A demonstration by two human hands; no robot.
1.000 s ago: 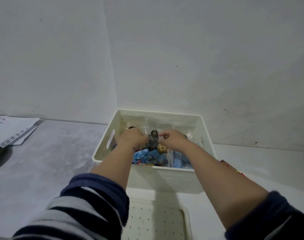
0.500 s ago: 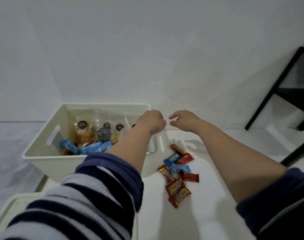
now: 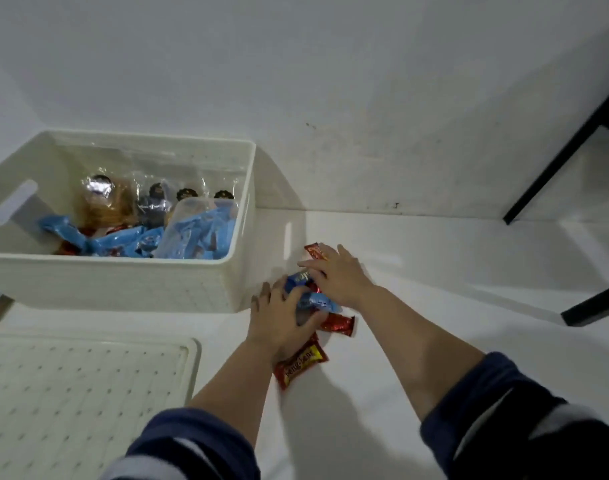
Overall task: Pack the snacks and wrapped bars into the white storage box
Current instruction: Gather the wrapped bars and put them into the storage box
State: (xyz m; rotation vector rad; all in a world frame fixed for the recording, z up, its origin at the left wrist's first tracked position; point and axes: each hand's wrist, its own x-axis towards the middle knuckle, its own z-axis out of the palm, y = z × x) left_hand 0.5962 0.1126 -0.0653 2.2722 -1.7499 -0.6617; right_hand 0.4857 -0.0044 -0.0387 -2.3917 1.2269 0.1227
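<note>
Both spread hands, left hand (image 3: 278, 315) and right hand (image 3: 337, 275), cover the wrapped bars (image 3: 301, 363), hiding several.

Both hands, left hand (image 3: 278, 315) and right hand (image 3: 337, 275), press on wrapped bars (image 3: 301, 363). The bars lie just right of the white storage box (image 3: 123, 282).

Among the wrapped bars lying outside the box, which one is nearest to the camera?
The red and yellow bar, lying below the left hand. The other bars sit farther away, between the two hands or under the right hand.
</note>
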